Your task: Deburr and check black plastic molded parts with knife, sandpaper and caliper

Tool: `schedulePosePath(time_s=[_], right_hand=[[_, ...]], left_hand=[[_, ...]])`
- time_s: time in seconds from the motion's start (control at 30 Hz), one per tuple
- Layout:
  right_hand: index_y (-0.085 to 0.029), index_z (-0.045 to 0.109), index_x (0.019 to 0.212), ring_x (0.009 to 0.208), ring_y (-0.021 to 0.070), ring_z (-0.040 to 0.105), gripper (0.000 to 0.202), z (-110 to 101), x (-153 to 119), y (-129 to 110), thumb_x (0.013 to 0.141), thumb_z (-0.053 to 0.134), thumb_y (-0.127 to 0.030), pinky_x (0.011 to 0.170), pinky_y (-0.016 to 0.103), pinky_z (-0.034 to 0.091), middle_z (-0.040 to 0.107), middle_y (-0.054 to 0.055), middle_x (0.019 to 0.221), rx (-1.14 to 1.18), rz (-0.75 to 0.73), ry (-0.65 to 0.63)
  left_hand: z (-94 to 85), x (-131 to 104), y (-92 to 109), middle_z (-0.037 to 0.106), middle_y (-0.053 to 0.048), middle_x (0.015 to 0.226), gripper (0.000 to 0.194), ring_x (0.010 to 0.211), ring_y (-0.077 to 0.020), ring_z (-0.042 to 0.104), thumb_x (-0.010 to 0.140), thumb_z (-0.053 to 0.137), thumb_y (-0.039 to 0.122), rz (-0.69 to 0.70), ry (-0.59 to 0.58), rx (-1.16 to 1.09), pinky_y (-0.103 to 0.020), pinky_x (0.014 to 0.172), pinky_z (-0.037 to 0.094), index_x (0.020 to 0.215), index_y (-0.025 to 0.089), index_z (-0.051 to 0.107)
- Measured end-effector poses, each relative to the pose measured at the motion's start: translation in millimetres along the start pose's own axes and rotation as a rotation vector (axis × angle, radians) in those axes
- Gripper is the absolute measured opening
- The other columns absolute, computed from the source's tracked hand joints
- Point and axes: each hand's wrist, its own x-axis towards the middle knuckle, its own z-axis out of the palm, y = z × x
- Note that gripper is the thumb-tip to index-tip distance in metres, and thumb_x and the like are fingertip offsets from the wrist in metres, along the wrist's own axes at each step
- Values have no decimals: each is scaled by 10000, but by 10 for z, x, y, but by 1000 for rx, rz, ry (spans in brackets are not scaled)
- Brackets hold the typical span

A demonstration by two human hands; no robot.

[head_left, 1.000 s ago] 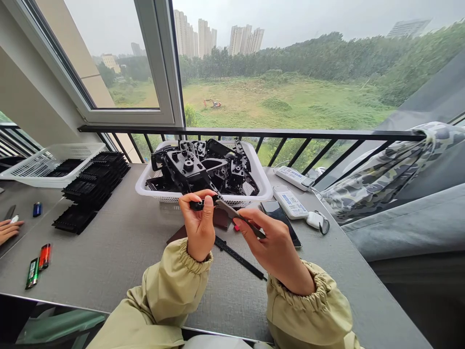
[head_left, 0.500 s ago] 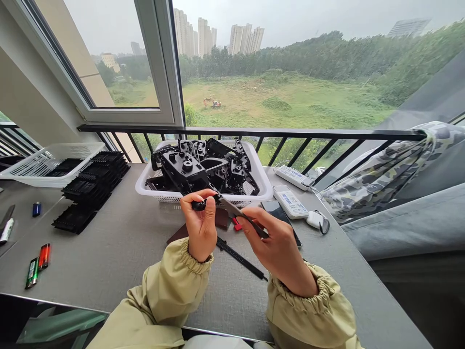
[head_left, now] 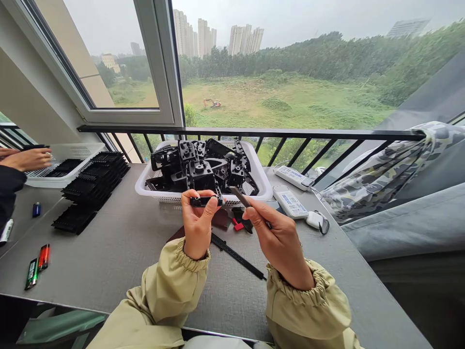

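Note:
My left hand [head_left: 198, 220] is closed on a black molded plastic part [head_left: 200, 174], thumb at its near edge. The part stands up in front of the basket and overlaps the black parts inside, so its full outline is hard to separate. My right hand [head_left: 278, 237] is closed around a narrow tool with a flat grey blade [head_left: 240, 198], knife-like in shape. Its tip points up and left, a little to the right of the part and apart from it. Below my hands lies a black caliper-like bar [head_left: 238, 256] on the grey table [head_left: 225, 295].
A white basket [head_left: 267, 186] holds many black parts. Rightward are white power strips [head_left: 290, 202] and a small white case [head_left: 315, 219]. A red piece [head_left: 238, 225] lies behind my hands. Leftward are stacked black parts [head_left: 90, 179], lighters [head_left: 44, 256] and a co-worker's hand [head_left: 34, 159].
My left hand has turned the black part more upright. The blade has come away from it, rightward and up. A co-worker's hand with a dark part has entered at the left.

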Motion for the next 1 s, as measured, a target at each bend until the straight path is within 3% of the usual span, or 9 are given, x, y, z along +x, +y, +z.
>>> schedulePosePath(time_s=[0.13, 0.27, 0.4, 0.53, 0.7, 0.83, 1.0], right_hand=[[-214, 661, 1216, 744, 180, 623, 351, 9, 10, 16, 952, 482, -361, 659, 291, 499, 691, 51, 830, 41, 5, -107], [-227, 654, 1230, 795, 192, 627, 362, -3, 15, 33, 944, 499, -386, 682, 301, 503, 680, 62, 875, 59, 20, -123], [-233, 664, 1219, 808, 193, 625, 361, -21, 16, 52, 945, 497, -400, 715, 306, 499, 660, 57, 853, 64, 19, -131], [-229, 685, 1183, 752, 184, 614, 343, -14, 13, 62, 940, 509, -395, 664, 301, 491, 658, 53, 827, 56, -26, -133], [-234, 694, 1160, 638, 152, 559, 291, -36, 21, 24, 930, 534, -310, 587, 285, 467, 625, 37, 764, 62, -111, -93], [-246, 689, 1172, 579, 137, 514, 292, -46, 23, 6, 911, 560, -226, 527, 270, 433, 556, 17, 689, 79, -241, -131], [-244, 662, 1207, 585, 136, 495, 321, -22, 9, 32, 909, 559, -185, 522, 269, 428, 547, 22, 699, 5, -314, -148]], left_hand=[[16, 18, 29, 579, 86, 785, 412, 687, -48, 622, 737, 751, 365, -56, 13, -57, -254, 748, 595, 890, 250, 386], [21, 22, 68, 570, 69, 792, 394, 716, -54, 609, 750, 723, 435, -80, -48, -60, -255, 742, 598, 923, 256, 419], [22, 15, 92, 558, 69, 792, 466, 684, -49, 581, 649, 825, 282, -58, -117, -8, -271, 769, 586, 860, 236, 412], [30, 5, 87, 549, 79, 767, 478, 697, -36, 567, 631, 829, 197, -47, -100, 4, -184, 734, 538, 840, 227, 400], [29, 18, 109, 542, 79, 764, 455, 665, -37, 571, 670, 810, 305, -123, -54, -79, -197, 685, 558, 843, 229, 396], [6, 34, 129, 542, 64, 743, 416, 635, -39, 544, 710, 769, 413, -171, -96, -121, -141, 584, 504, 849, 232, 422], [2, 38, 156, 565, 51, 724, 391, 649, -49, 523, 721, 761, 429, -215, -137, -163, -153, 604, 467, 841, 220, 453]])
